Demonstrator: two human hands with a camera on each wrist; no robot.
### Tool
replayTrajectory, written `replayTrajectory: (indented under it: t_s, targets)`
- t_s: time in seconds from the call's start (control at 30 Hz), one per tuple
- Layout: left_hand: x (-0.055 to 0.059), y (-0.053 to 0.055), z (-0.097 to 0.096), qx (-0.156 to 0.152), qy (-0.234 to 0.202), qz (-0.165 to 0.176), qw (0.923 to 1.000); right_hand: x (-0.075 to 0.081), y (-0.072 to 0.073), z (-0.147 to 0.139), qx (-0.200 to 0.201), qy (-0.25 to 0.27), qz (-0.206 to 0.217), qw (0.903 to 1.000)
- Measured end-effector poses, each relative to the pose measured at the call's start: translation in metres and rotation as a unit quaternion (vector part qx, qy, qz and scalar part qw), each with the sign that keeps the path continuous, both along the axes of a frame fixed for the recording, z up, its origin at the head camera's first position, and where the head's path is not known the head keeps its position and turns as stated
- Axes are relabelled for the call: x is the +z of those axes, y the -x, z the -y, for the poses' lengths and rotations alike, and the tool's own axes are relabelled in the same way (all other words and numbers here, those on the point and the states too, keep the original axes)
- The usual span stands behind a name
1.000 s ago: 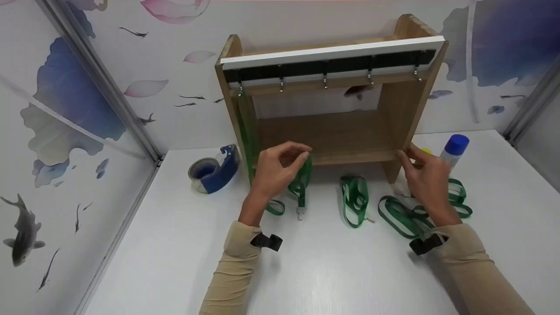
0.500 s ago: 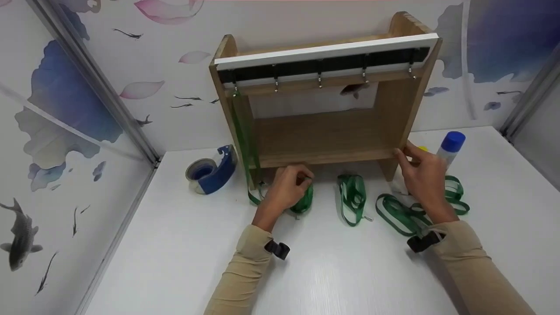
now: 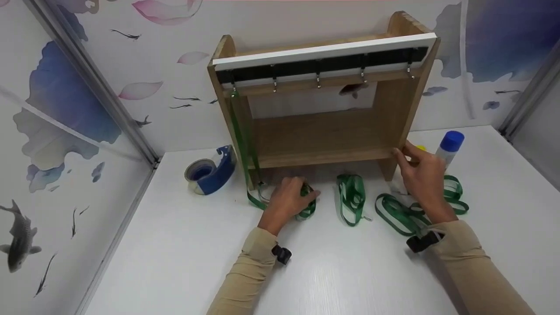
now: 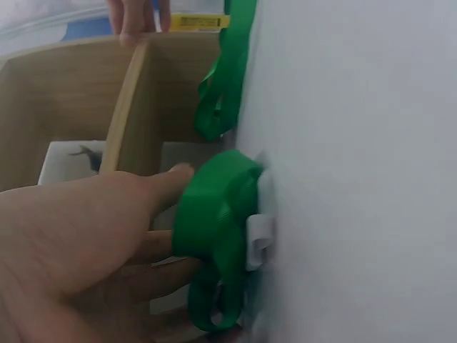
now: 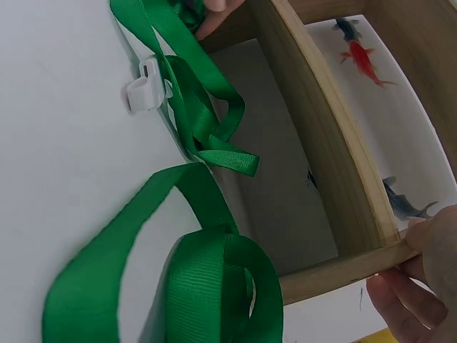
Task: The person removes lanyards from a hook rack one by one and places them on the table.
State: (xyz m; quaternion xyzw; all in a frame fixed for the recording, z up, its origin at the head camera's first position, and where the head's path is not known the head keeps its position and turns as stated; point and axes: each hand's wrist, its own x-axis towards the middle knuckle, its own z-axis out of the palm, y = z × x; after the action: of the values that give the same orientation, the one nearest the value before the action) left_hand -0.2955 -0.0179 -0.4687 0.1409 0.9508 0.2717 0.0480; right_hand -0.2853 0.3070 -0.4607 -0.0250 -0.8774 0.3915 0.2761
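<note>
My left hand (image 3: pixel 286 199) is down at a coiled green lanyard (image 3: pixel 308 211) on the white table, thumb spread away from the fingers. In the left wrist view, its fairly straight fingers (image 4: pixel 153 282) lie around the lanyard's near side, and the white clip shows at the table. My right hand (image 3: pixel 423 179) pinches the front edge of the right side panel of a small wooden shelf (image 3: pixel 323 133), thumb in front. A green lanyard (image 3: pixel 240 131) hangs from the leftmost hook of the shelf's rail and trails onto the table. The other hooks (image 3: pixel 319 81) hold nothing.
Another coiled lanyard (image 3: pixel 351 197) lies right of my left hand, with more loops (image 3: pixel 400 214) by my right wrist. A blue tape dispenser (image 3: pixel 214 175) stands left of the shelf. At the right is a blue-capped bottle (image 3: pixel 450 144). A patterned wall (image 3: pixel 144 43) rises behind.
My left hand has come down and slightly right, lowering the lanyard from hanging in its pinch to the table, and its thumb has spread. The right hand stays on the shelf panel.
</note>
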Motion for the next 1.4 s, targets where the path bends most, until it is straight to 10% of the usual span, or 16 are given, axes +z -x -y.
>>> replayTrajectory:
  t_s: [0.8,0.97,1.07,1.17,1.3,1.4]
  targets:
    - [-0.001,-0.011,-0.022,-0.050,-0.005,-0.031,0.9983,0.001,0.002,0.002,-0.008,-0.012,-0.019,0.9997]
    - [0.024,-0.014,-0.013,-0.035,-0.015,-0.016,0.9991,0.000,0.003,0.003,-0.008,-0.012,-0.023,0.9996]
    - [0.053,-0.018,-0.001,-0.016,-0.046,-0.063,0.9968,-0.001,0.003,0.004,-0.007,-0.013,-0.024,0.9996]
    - [0.081,-0.021,0.017,0.024,-0.112,-0.164,0.9798,-0.001,0.002,0.004,-0.008,-0.015,-0.022,0.9996]
    - [0.106,-0.017,0.048,0.088,-0.208,-0.322,0.9195,-0.001,0.001,0.003,-0.008,-0.016,-0.018,0.9997]
    - [0.112,-0.012,0.070,0.128,-0.260,-0.374,0.8811,-0.001,0.001,0.001,-0.005,-0.014,-0.017,0.9998]
